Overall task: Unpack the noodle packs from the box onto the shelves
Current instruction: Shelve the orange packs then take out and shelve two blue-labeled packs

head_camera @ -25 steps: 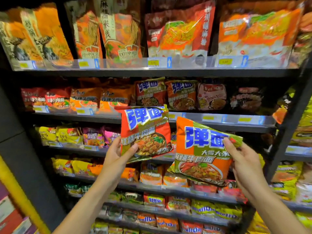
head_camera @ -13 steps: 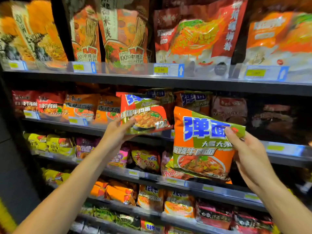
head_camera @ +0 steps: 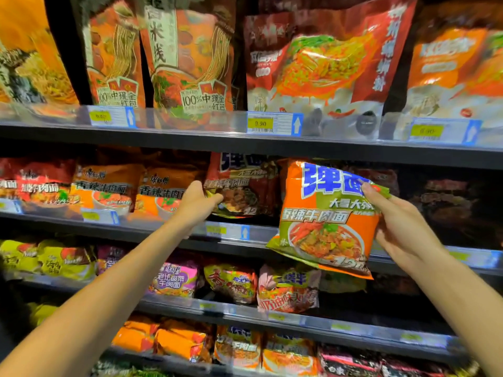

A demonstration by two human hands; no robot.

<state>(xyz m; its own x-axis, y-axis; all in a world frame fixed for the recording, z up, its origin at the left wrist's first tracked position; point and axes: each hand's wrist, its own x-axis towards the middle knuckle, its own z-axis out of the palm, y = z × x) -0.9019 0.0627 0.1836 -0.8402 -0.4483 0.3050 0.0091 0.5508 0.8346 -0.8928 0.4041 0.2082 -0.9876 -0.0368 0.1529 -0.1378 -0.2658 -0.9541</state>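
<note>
Dark shelves (head_camera: pixel 245 148) fill frame, stocked with noodle bags. Orange-green noodle pack (head_camera: pixel 326 216) at centre right, tilted, before second shelf, pinched at its right edge by right hand (head_camera: pixel 400 227). Red noodle pack (head_camera: pixel 239 189) on second shelf, centre; left hand (head_camera: pixel 196 202) grips its left edge.

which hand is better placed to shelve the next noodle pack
Likely the right hand: it grips the orange noodle pack in front of the second shelf, not yet on it. The left hand is at that shelf, touching the red pack that sits there.
</note>
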